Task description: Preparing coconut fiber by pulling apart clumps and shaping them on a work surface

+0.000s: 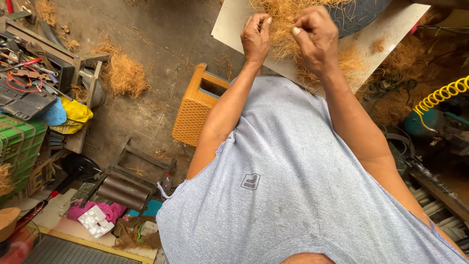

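Both hands pinched shut on the coir fibre [283, 22]: left hand [256, 36], right hand [315, 36], over the pale board [234, 24]; orange woven box [195, 105] below-left on floor.

Fibre [286, 22] golden-brown, dry straw tone; same colour in the floor clump [122, 74]. Board [386, 30] pale cream, dusted with fibre. Disc [359, 13] on it dark blue-grey. Shirt [293, 186] light blue-grey heather, small grey square mark on chest. Stool [195, 107] orange-tan, woven pattern, teal rim inside the opening. Floor [166, 44] dark grey-brown, stained. Hose [442, 95] bright yellow, coiled; tank [420, 124] below it teal. Crate [19, 142] green, grid pattern. Cloths: one yellow [75, 111], one blue [53, 115], one magenta-pink [105, 211]. Tray [24, 95] dark grey, red wire [22, 85] looped on it. Roller [122, 191] dark brown.
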